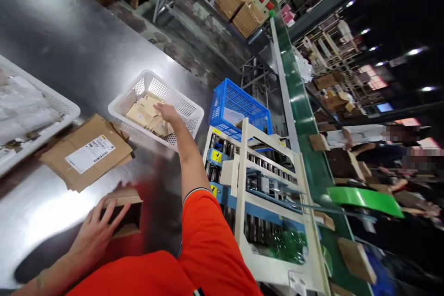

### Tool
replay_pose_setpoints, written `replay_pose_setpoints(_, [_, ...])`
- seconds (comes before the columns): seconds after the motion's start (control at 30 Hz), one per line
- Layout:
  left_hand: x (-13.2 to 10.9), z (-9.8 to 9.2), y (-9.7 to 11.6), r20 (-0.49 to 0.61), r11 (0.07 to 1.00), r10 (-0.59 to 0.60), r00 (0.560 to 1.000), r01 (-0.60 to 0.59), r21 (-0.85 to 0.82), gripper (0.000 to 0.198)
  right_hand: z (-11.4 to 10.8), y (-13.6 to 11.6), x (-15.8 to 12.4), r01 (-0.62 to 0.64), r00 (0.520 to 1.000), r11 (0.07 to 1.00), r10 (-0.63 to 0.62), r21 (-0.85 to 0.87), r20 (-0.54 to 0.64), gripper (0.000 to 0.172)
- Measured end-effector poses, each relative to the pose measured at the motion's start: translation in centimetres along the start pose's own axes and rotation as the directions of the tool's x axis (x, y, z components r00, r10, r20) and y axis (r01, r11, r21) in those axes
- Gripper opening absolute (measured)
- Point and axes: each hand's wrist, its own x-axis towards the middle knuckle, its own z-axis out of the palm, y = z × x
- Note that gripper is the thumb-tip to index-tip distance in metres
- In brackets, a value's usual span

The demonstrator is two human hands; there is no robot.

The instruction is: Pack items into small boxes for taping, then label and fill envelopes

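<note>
The small cardboard box (pixel 126 198) lies under the fingers of the left hand (pixel 94 230), with its dark open end turned to the right. The left fingers are spread over its upper edge; the thumb is hidden, so I cannot tell if the hand grips it. The inside is too dark to read.

Ahead of it, the right hand (pixel 168 113) reaches into a white basket (pixel 198 112), its fingertips at flat brown pieces (pixel 143 113). Whether it pinches one, I cannot tell; the hand covers part of them.

Beyond the left hand lies flat cardboard (pixel 104 129) with a white label (pixel 90 153), its print unreadable. Farther left, another white basket (pixel 71 110) is cut off by the picture's edge. Just right of the right hand stands a blue crate (pixel 219 106), its contents mostly hidden.
</note>
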Motion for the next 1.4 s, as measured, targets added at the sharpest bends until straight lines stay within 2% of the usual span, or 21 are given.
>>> replay_pose_setpoints(0.07, [0.3, 0.1, -0.4, -0.005, 1.0, 0.0, 1.0, 0.0, 0.017, 0.096, -0.1, -0.7, -1.8, -0.02, 1.0, 1.0, 0.02, -0.019, 0.0, 0.069])
replay_pose_setpoints(0.13, [0.4, 0.3, -0.6, -0.008, 1.0, 0.004, 1.0, -0.004, 0.026, 0.101, -0.5, -1.4, -3.4, -0.08, 0.995, 0.997, 0.079, -0.022, -0.069, 0.064])
replay_pose_setpoints(0.23, [0.3, 0.1, -0.7, -0.015, 0.998, 0.027, 1.0, -0.026, 0.053, 0.1, -2.2, -1.3, -4.7, -0.246, 0.953, 0.969, 0.244, 0.012, -0.182, 0.059])
replay_pose_setpoints(0.3, [0.2, -0.1, -0.6, -0.016, 0.998, 0.021, 1.0, -0.02, 0.055, 0.099, -3.6, -0.4, -4.7, -0.326, 0.927, 0.943, 0.331, 0.059, -0.174, 0.061])
replay_pose_setpoints(0.33, [0.1, -0.1, -0.6, -0.012, 0.999, 0.013, 1.0, -0.012, 0.045, 0.1, -4.2, 0.2, -4.5, -0.325, 0.932, 0.942, 0.334, 0.08, -0.144, 0.06])
replay_pose_setpoints(0.43, [-0.1, 0.4, -0.5, -0.008, 1.0, -0.017, 1.0, 0.017, 0.013, 0.104, -4.8, 1.4, -2.6, -0.149, 0.989, 0.985, 0.15, 0.092, -0.008, 0.058])
replay_pose_setpoints(0.5, [-0.2, 1.0, -0.5, -0.011, 1.0, -0.02, 1.0, 0.02, 0.008, 0.106, -4.2, 1.3, -0.9, -0.044, 0.998, 0.997, 0.041, 0.068, 0.052, 0.058])
replay_pose_setpoints(0.63, [-0.5, 2.0, -0.1, 0.012, 0.999, -0.036, 0.999, 0.036, 0.008, 0.109, -2.0, -0.1, 1.5, -0.017, 0.999, 0.999, 0.015, 0.03, 0.047, 0.056])
replay_pose_setpoints(0.77, [-0.6, 1.9, -0.1, 0.038, 0.998, -0.062, 0.997, 0.062, 0.0, 0.112, -0.5, -1.0, 0.1, -0.036, 0.999, 0.999, 0.036, 0.023, -0.01, 0.052])
replay_pose_setpoints(0.9, [-0.2, 1.9, -1.2, -0.034, 0.999, 0.005, 0.999, -0.006, -0.041, 0.103, -0.9, -1.1, -4.8, -0.121, 0.989, 0.992, 0.123, 0.03, -0.078, 0.057])
replay_pose_setpoints(0.97, [0.5, 2.1, -2.0, -0.089, 0.997, 0.04, 0.995, -0.045, -0.062, 0.095, -1.8, -1.4, -8.3, -0.17, 0.971, 0.983, 0.179, 0.063, -0.162, 0.059])
replay_pose_setpoints(1.03, [1.4, 2.2, -2.7, -0.126, 0.982, 0.091, 0.988, -0.11, -0.154, 0.085, -2.9, -2.2, -12.6, -0.186, 0.941, 0.974, 0.214, 0.126, -0.264, 0.064])
replay_pose_setpoints(1.1, [2.1, 1.8, -2.9, -0.175, 0.933, 0.121, 0.977, -0.172, -0.316, 0.078, -3.6, -4.0, -17.4, -0.177, 0.917, 0.964, 0.234, 0.197, -0.323, 0.067])
replay_pose_setpoints(1.13, [2.3, 1.5, -2.9, -0.213, 0.897, 0.094, 0.973, -0.175, -0.405, 0.073, -3.7, -5.3, -19.9, -0.176, 0.913, 0.957, 0.246, 0.232, -0.324, 0.065])
replay_pose_setpoints(1.17, [2.4, 1.1, -2.8, -0.255, 0.853, 0.015, 0.967, -0.146, -0.501, 0.064, -3.6, -6.9, -22.4, -0.178, 0.913, 0.947, 0.26, 0.267, -0.313, 0.061])
replay_pose_setpoints(1.23, [2.4, 0.1, -2.5, -0.291, 0.728, -0.241, 0.926, -0.026, -0.685, 0.046, -2.6, -10.7, -27.1, -0.181, 0.914, 0.923, 0.285, 0.338, -0.288, 0.051])
replay_pose_setpoints(1.3, [2.3, -0.8, -2.2, -0.176, 0.555, -0.446, 0.878, 0.116, -0.823, 0.037, -0.8, -15.0, -31.1, -0.154, 0.922, 0.897, 0.281, 0.414, -0.266, 0.046])
replay_pose_setpoints(1.33, [2.3, -1.1, -2.1, -0.117, 0.478, -0.503, 0.856, 0.162, -0.863, 0.034, 0.2, -17.2, -32.7, -0.13, 0.932, 0.885, 0.262, 0.447, -0.249, 0.044])
replay_pose_setpoints(1.4, [2.5, -1.6, -2.0, -0.035, 0.373, -0.546, 0.837, 0.205, -0.905, 0.029, 2.4, -20.9, -35.1, -0.088, 0.964, 0.869, 0.198, 0.487, -0.179, 0.043])
